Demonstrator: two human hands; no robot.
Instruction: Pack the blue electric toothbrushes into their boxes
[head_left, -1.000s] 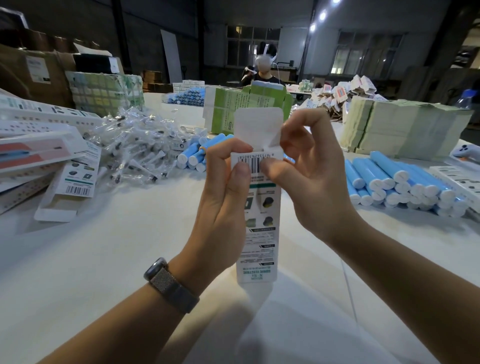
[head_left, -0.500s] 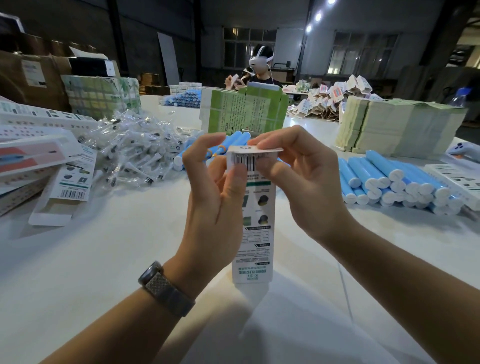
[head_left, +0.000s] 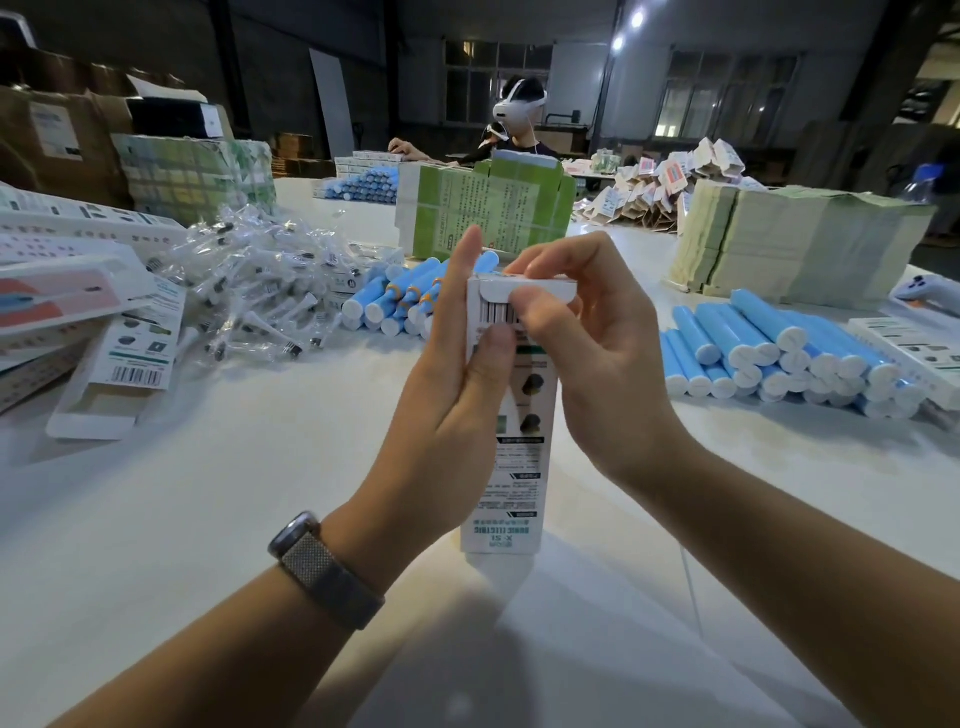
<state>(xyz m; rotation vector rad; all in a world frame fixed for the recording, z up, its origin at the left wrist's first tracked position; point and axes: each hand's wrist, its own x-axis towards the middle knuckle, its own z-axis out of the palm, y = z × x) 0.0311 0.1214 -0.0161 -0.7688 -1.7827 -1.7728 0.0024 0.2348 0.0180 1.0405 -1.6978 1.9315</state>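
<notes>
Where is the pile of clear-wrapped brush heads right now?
In the head view, the pile of brush heads lies on the white table, left of the held box, beside a cluster of blue toothbrushes.

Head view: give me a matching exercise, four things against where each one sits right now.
Things:
1. white box
2. bagged brush heads
3. blue toothbrush pile
4. wristwatch

Places:
A. on the left wrist
B. on the table, right of the hands
C. gripped upright by both hands
D. heaped on the table, left of the hands

Pairs: 1-C, 2-D, 3-B, 4-A
</notes>
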